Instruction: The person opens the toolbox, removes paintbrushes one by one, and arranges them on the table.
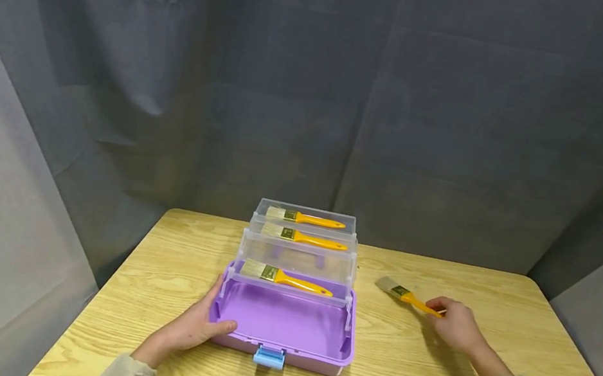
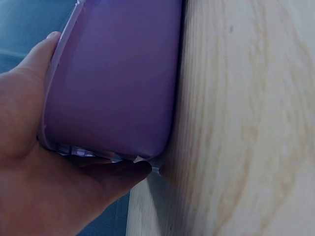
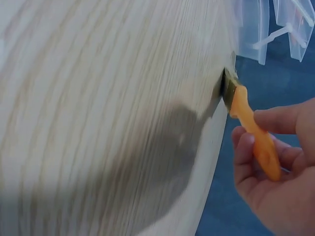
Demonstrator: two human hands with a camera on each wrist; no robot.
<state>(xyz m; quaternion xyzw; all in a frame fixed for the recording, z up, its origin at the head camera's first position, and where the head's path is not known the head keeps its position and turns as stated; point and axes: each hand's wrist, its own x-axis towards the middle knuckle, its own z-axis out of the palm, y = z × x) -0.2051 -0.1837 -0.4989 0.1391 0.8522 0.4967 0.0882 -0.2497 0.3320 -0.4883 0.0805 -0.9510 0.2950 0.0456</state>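
Note:
An open purple toolbox (image 1: 282, 319) stands on the table, its clear tiered trays (image 1: 297, 256) raised above the back. My left hand (image 1: 193, 328) grips its left front corner, thumb over the rim and fingers along the side. In the left wrist view that hand lies against the purple wall (image 2: 113, 78). Off to the right of the box, my right hand (image 1: 456, 327) pinches a paintbrush (image 1: 408, 297) by its yellow handle. The pale bristles point left and away, low over the table. The right wrist view shows thumb and fingers around the orange-looking handle (image 3: 253, 128).
Three similar brushes lie in the trays: a top brush (image 1: 320, 221), a middle brush (image 1: 319, 241) and a lower brush (image 1: 304, 285). A blue latch (image 1: 269, 357) juts from the box front. Behind the wooden table (image 1: 162, 258) hangs a dark curtain (image 1: 294, 83).

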